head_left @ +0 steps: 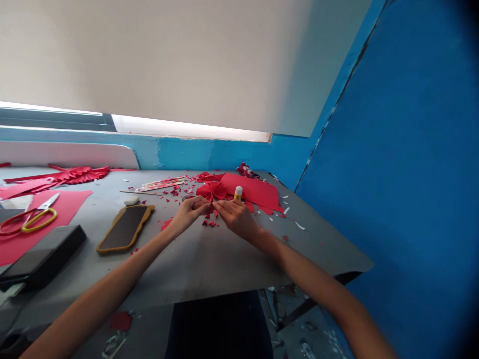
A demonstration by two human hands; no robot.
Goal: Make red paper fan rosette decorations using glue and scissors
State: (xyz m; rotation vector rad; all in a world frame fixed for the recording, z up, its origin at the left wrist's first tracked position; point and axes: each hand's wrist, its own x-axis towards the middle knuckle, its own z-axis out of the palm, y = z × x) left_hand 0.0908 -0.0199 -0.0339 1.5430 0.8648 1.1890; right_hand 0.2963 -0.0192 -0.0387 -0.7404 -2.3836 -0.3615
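Observation:
A pleated red paper fan (211,190) spreads out just beyond my fingertips, over the grey table. My left hand (193,210) pinches its near end from the left. From the other side my right hand (235,215) has its fingers closed at the same spot, so the fan's lower point is partly hidden between them. A glue stick (238,193) with a white cap stands upright right behind my right hand. Red sheets of paper (258,192) lie behind the glue stick, and small red scraps (211,224) are scattered under and around both hands.
Left of my arm lie a phone in a yellow case (124,228), a white stone-like piece (131,200) and a black box (43,257). Scissors (37,217) rest on red paper at far left. Thin sticks (160,184) lie behind. A blue wall (404,174) rises at right.

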